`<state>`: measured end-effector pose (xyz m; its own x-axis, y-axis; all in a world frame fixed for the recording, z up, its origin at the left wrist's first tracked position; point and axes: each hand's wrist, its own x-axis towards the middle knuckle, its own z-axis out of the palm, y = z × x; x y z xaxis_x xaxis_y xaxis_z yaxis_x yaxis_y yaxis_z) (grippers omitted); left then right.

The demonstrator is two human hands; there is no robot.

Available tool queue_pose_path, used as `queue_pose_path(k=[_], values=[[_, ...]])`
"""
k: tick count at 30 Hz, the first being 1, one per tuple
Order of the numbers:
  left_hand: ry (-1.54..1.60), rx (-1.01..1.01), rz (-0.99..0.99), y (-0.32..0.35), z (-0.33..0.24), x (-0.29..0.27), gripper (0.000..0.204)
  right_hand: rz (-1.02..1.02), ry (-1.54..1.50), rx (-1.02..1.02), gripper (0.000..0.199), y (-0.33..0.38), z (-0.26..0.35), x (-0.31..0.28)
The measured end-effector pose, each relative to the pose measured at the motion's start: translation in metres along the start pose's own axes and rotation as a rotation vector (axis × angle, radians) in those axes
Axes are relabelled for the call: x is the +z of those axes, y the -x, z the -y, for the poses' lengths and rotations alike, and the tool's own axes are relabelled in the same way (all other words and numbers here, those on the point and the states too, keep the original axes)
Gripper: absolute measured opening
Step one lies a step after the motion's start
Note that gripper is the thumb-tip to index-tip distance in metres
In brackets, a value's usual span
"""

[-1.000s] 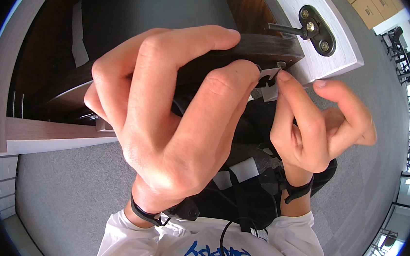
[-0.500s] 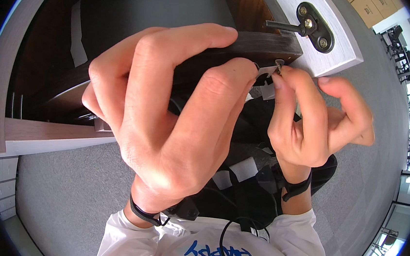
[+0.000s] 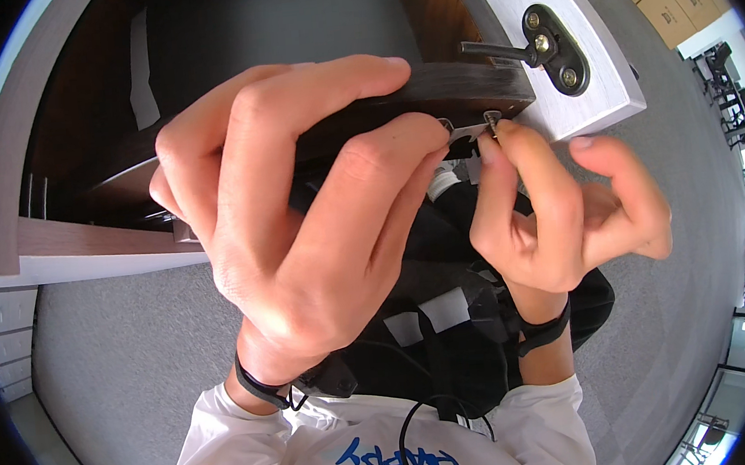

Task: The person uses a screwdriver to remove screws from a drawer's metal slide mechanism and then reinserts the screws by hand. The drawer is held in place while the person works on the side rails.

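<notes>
A dark brown wooden panel (image 3: 475, 91) crosses in front of me, and a small metal bracket (image 3: 468, 131) lies against its near face. My left hand (image 3: 291, 213) reaches over the panel, one finger along its top edge. Its index finger and thumb close on the left end of the bracket. At the bracket's right end, my right hand (image 3: 539, 209) pinches a small screw (image 3: 492, 123) between thumb and index finger, the screw's end meeting the bracket. The other fingers of that hand curl loosely. The left thumb is mostly hidden.
A black oval fitting (image 3: 563, 61) with a protruding rod is screwed to a pale board (image 3: 595, 93) on the right. Behind the panel is a dark cabinet interior (image 3: 284, 28). Cardboard boxes (image 3: 667, 7) stand far right, drawers (image 3: 9, 335) far left, above grey carpet (image 3: 125, 343).
The panel, fitting and both hands have shifted slightly left in view. The right hand keeps its pinch on the screw, and the left hand stays at the bracket.
</notes>
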<state>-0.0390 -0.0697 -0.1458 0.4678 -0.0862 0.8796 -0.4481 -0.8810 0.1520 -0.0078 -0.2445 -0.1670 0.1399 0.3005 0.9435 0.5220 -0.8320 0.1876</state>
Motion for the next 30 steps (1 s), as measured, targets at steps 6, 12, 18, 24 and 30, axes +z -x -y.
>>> queue_pose_path(k=[6, 12, 18, 24, 30], values=[[-0.025, 0.014, -0.017, 0.006, -0.001, 0.001, 0.026, -0.027, -0.027, -0.070, 0.032, 0.003, -0.001, 0.001], [-0.082, 0.009, -0.006, 0.008, -0.006, 0.006, 0.028, -0.070, -0.059, -0.032, 0.032, 0.008, -0.002, 0.011], [-0.147, 0.007, -0.006, -0.001, -0.006, -0.003, 0.029, -0.121, -0.039, -0.078, 0.031, -0.003, -0.004, 0.017], [-0.142, 0.051, -0.021, -0.006, -0.005, -0.006, 0.029, -0.205, -0.062, -0.098, 0.027, -0.011, -0.005, 0.022], [-0.133, 0.063, -0.059, -0.006, -0.004, -0.003, 0.029, -0.173, -0.081, -0.058, 0.027, -0.013, -0.001, 0.021]])
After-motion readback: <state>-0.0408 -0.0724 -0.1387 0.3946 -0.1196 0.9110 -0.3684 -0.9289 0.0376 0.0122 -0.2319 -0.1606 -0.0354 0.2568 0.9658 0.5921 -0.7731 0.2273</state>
